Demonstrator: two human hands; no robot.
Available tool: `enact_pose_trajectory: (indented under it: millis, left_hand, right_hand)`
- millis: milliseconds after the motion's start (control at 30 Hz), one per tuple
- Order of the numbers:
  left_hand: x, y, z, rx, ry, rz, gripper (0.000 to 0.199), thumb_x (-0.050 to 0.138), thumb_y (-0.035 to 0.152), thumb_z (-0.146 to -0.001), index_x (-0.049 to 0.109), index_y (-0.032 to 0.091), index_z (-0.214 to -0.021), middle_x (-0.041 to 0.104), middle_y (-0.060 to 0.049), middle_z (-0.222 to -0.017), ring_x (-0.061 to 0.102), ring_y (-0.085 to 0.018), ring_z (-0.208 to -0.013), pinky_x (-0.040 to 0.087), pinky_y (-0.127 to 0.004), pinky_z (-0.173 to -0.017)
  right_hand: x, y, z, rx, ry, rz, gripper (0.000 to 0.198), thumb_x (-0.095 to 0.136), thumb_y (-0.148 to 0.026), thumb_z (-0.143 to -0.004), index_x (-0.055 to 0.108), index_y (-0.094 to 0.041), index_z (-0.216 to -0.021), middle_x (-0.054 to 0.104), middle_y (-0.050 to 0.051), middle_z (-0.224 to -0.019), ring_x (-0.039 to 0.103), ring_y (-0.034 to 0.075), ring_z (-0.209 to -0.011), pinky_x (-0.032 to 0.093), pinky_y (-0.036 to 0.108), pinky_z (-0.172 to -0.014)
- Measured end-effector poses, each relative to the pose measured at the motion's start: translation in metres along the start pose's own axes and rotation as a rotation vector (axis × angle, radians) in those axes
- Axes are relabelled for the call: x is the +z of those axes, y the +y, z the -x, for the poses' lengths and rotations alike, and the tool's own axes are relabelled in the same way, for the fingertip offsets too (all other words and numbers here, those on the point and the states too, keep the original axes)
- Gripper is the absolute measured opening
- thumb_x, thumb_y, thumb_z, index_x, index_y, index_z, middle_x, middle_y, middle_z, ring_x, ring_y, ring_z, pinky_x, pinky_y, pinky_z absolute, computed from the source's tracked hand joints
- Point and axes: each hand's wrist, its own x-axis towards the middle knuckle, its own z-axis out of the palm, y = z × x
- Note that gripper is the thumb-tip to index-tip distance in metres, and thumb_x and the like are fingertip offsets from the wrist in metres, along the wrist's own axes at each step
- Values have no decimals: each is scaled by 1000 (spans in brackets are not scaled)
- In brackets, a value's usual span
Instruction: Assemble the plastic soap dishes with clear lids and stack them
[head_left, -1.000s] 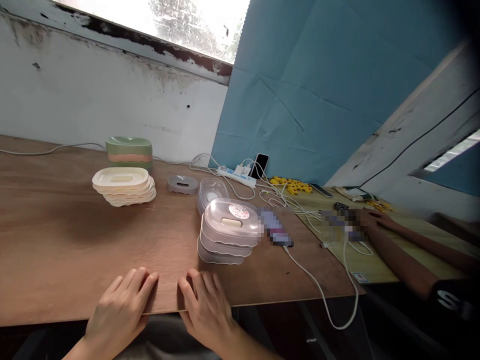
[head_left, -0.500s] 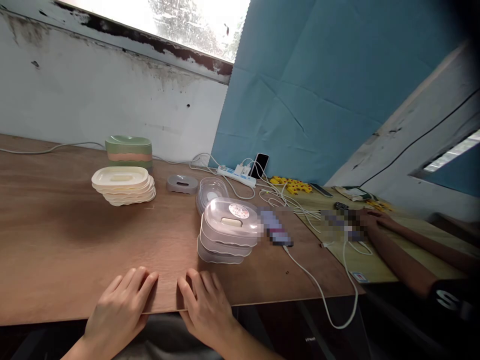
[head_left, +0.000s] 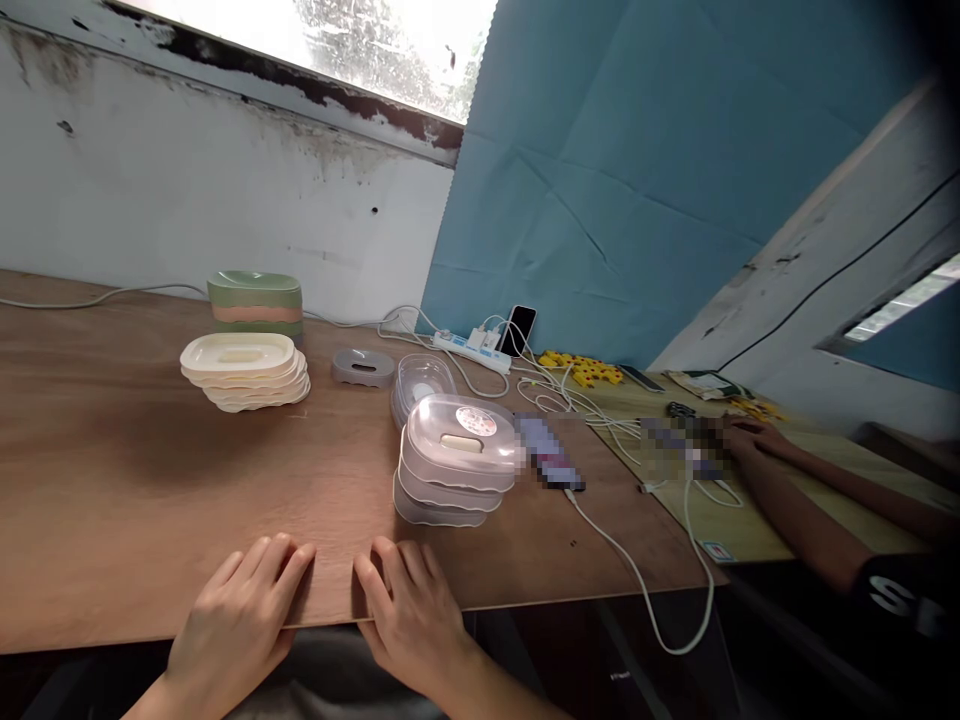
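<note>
My left hand (head_left: 238, 612) rests on the front edge of the brown table (head_left: 225, 480), its fingers loosely bent on the top and nothing held in it. Beside it, my right hand (head_left: 414, 610) lies on the same edge in a like pose, also holding nothing. Just beyond the right hand stands a stack of grey-lilac plastic soap-dish-like boxes (head_left: 459, 470), with a clear lid and a round sticker on top. Behind that are clear plastic covers (head_left: 424, 375). Farther left sits a stack of cream oval trays (head_left: 244, 365).
A grey slotted oval piece (head_left: 363, 368) lies mid-table, and green and peach trays (head_left: 255, 290) are stacked near the wall. A power strip (head_left: 472, 350), white cables and a charging phone (head_left: 551, 455) occupy the right. A co-worker's forearms (head_left: 795, 510) reach over the adjoining yellowish table.
</note>
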Motion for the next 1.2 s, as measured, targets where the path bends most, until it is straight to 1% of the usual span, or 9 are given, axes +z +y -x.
enact_pose_trajectory:
  millis: [200, 333, 533, 700, 833, 1000, 1200]
  left_hand:
    - [-1, 0, 0, -8, -11, -1, 43, 44, -3, -66, 56, 16, -103, 61, -8, -92, 56, -23, -80, 38, -34, -72]
    - [0, 0, 0, -2, -17, 5, 41, 44, -3, -68, 55, 15, -103, 61, -8, -91, 56, -23, -80, 38, -33, -71]
    - [0, 0, 0, 3, 0, -4, 40, 45, -2, -69, 56, 15, -104, 61, -7, -91, 56, -23, -79, 39, -34, -72]
    - [0, 0, 0, -9, -10, 9, 42, 45, -2, -67, 57, 15, -103, 61, -8, -93, 56, -24, -81, 39, -34, -73]
    - [2, -1, 1, -5, 11, 14, 42, 45, -2, -66, 56, 15, -103, 61, -8, -93, 56, -24, -82, 39, -35, -73]
    - [4, -2, 1, 32, 56, 5, 41, 44, -2, -68, 55, 15, -103, 60, -7, -91, 56, -23, -78, 37, -34, -70]
    - [1, 0, 0, 0, 15, 16, 42, 44, -2, -66, 56, 16, -102, 61, -8, -92, 56, -24, -80, 39, -34, -72]
  right_hand:
    - [-1, -1, -1, -9, 0, 2, 36, 60, -32, -82, 56, -14, -113, 60, 10, -108, 46, 23, -84, 37, 36, -73]
    - [1, -1, 0, -2, -12, 1, 37, 59, -33, -83, 55, -14, -114, 59, 10, -108, 46, 23, -84, 37, 37, -74]
    - [0, 0, 0, -7, -15, 13, 33, 56, -33, -85, 55, -15, -113, 59, 11, -108, 46, 23, -84, 38, 37, -74]
    - [-1, -1, 0, -4, -5, 1, 35, 58, -31, -83, 55, -14, -113, 59, 10, -107, 46, 23, -84, 38, 37, -75]
    - [-1, -1, 0, 1, 3, -1, 35, 59, -31, -82, 55, -14, -113, 59, 10, -107, 46, 23, -84, 38, 36, -75]
    - [-1, -1, -1, -6, -5, -3, 36, 59, -31, -82, 54, -14, -113, 59, 10, -107, 46, 23, -83, 38, 36, -74]
    - [-2, 0, 0, -2, -8, -7, 35, 59, -32, -83, 55, -14, -113, 59, 9, -107, 46, 23, -84, 38, 36, -74]
